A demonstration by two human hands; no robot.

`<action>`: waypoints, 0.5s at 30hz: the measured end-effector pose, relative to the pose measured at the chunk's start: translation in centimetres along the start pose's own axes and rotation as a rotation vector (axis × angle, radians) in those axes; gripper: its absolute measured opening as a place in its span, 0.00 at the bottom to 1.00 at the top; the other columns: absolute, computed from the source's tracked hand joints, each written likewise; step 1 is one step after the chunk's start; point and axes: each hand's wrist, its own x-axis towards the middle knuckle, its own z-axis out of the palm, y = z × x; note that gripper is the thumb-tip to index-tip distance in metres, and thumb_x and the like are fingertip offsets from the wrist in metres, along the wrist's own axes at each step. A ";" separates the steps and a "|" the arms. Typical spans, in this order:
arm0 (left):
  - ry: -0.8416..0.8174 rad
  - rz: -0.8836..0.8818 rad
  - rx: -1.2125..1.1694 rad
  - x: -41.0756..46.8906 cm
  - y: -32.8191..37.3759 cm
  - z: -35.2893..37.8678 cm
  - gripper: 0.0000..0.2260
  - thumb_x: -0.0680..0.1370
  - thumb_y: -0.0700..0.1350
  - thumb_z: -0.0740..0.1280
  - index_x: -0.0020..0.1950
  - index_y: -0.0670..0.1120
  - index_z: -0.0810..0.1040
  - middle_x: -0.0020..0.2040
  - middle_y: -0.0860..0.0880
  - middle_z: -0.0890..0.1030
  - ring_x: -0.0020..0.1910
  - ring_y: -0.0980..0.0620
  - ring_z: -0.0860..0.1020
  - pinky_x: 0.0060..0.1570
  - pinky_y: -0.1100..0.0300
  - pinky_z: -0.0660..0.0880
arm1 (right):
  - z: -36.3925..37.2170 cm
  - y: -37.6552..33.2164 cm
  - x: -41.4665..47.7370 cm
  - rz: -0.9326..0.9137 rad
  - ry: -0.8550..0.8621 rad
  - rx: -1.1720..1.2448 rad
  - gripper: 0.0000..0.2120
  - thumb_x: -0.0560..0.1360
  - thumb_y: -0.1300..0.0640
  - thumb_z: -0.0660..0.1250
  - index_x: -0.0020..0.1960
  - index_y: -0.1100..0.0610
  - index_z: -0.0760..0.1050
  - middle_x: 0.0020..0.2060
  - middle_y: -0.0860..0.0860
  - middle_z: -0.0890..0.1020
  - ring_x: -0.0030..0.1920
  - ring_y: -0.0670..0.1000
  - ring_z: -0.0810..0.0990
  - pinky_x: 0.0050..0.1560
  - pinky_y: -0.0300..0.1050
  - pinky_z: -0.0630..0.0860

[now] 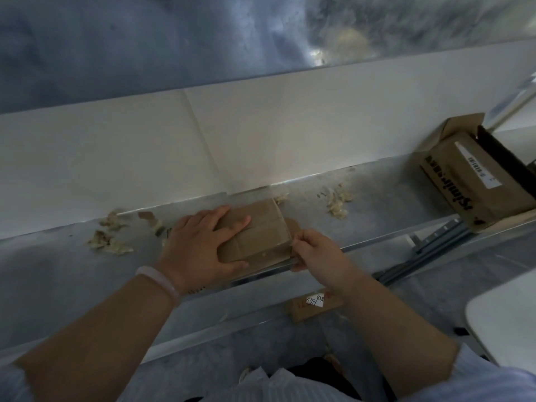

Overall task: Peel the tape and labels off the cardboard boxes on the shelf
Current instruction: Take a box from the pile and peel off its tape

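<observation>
A metal shelf (377,204) backed by a white board was littered with peeled scraps (110,242). At its front edge a small cardboard box (261,227) was pressed flat under the left hand (200,242), fingers straight, no grip taken. A narrow pinch grip was held by the right hand (316,250) on the box's right end; tape there could not be made out. Any strip would best be drawn low and slowly, with the box pinned.
</observation>
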 end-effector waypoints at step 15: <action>0.009 -0.019 -0.014 0.0 0.5 -0.4 0.39 0.65 0.80 0.42 0.74 0.69 0.50 0.78 0.53 0.55 0.73 0.49 0.58 0.72 0.48 0.53 | 1.6 0.8 -1.5 -0.037 0.376 -0.031 0.03 0.73 0.51 0.74 0.44 0.49 0.83 0.36 0.43 0.84 0.38 0.41 0.81 0.39 0.35 0.75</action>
